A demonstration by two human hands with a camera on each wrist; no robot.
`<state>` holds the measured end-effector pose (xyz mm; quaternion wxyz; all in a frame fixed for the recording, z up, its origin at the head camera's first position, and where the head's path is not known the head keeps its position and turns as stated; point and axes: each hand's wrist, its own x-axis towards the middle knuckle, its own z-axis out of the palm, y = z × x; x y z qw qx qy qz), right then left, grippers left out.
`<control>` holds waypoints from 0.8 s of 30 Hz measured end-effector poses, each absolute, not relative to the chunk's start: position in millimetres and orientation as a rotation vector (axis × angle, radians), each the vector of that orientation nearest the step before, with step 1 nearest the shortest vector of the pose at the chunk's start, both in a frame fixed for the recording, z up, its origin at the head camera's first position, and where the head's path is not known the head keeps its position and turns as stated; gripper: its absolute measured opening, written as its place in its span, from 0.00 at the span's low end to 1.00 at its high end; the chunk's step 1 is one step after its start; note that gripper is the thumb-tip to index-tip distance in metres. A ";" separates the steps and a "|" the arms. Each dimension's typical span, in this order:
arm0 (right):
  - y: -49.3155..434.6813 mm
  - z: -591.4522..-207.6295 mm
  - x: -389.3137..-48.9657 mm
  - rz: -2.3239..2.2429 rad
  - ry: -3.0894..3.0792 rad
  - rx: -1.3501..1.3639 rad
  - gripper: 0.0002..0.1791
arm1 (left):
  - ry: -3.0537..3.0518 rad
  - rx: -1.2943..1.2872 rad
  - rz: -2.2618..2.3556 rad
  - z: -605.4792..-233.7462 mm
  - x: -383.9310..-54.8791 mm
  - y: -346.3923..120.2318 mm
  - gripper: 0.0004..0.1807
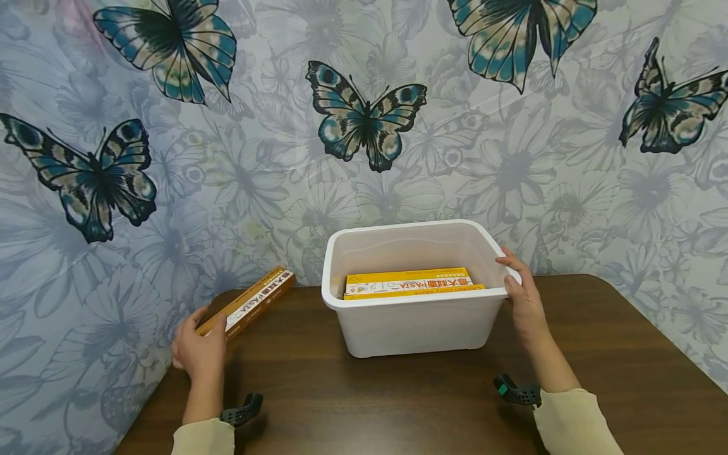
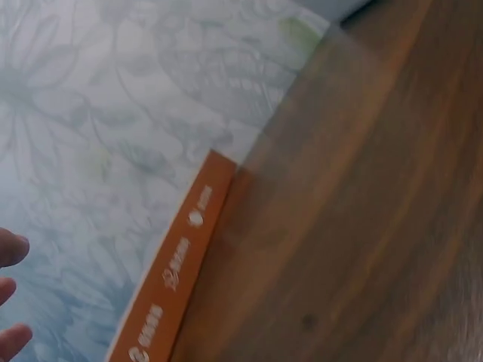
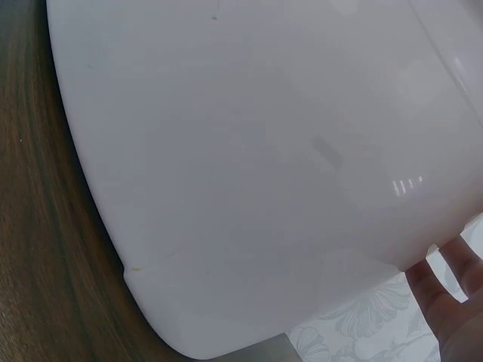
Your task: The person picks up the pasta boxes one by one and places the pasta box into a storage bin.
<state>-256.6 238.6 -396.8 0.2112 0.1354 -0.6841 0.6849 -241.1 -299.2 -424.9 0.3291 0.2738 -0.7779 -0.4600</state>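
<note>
A long narrow pasta box (image 1: 261,303), yellow-orange with a white printed band, lies slanted along the table's left back edge. My left hand (image 1: 199,347) is at its near end, thumb on one side and fingers on the other. In the left wrist view the fingertips (image 2: 13,249) stand apart from the box's orange side (image 2: 177,264). My right hand (image 1: 526,303) grips the right rim of a white plastic tub (image 1: 418,332). Inside the tub lie yellow pasta boxes (image 1: 412,284). The right wrist view is mostly the tub's outer wall (image 3: 249,173), with fingers at its edge.
The brown wooden table (image 1: 398,404) has a rounded back right corner. Right behind it hangs a pale floral backdrop (image 1: 244,183) with blue butterflies. Dark bands (image 1: 241,411) are on both wrists.
</note>
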 end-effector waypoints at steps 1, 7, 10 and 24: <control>238.8 -396.9 -256.4 1.902 -1.902 0.380 0.22 | -2.038 0.738 -1.201 -426.8 -240.4 -301.1 0.26; 239.6 -396.6 -256.3 1.900 -1.912 0.363 0.23 | -2.033 0.813 -1.210 -437.8 -237.6 -310.6 0.32; 239.9 -396.7 -256.6 1.896 -1.919 0.358 0.23 | -2.061 0.831 -1.216 -443.8 -236.5 -314.5 0.37; 240.9 -397.7 -257.1 1.891 -1.928 0.363 0.22 | -2.155 0.849 -1.163 -465.4 -236.6 -325.2 0.46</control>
